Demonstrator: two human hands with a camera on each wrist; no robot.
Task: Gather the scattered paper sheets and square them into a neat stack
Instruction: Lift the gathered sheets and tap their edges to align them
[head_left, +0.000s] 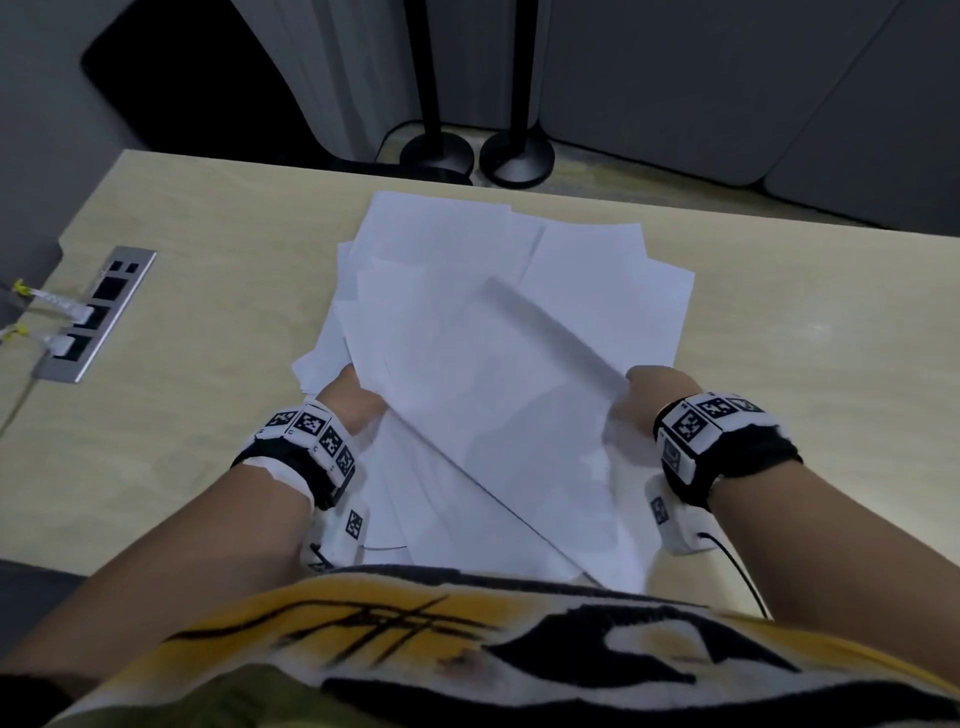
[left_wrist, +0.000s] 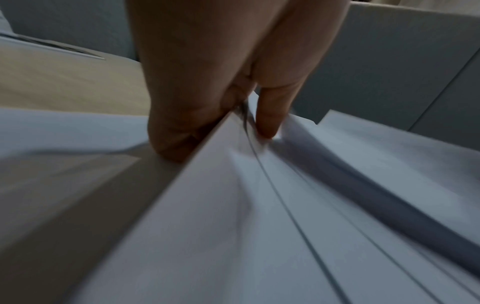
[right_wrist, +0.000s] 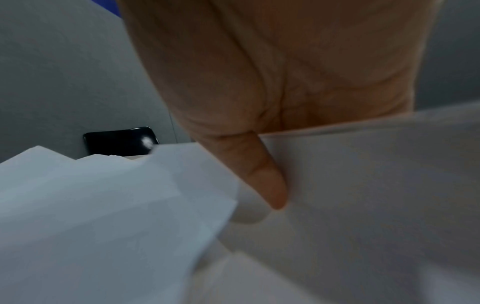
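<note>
A loose, fanned pile of white paper sheets lies on the middle of the light wooden table, its corners sticking out at different angles. My left hand grips the pile's left side; in the left wrist view the thumb lies on top of the paper sheets and the fingers sit underneath. My right hand holds the right edge, where a sheet lifts up. In the right wrist view its thumb presses on the paper sheets, and the other fingers are hidden.
A metal socket panel with plugged cables is set into the table at the left. Two black round stand bases rest on the floor beyond the far edge. Bare table lies on both sides of the pile.
</note>
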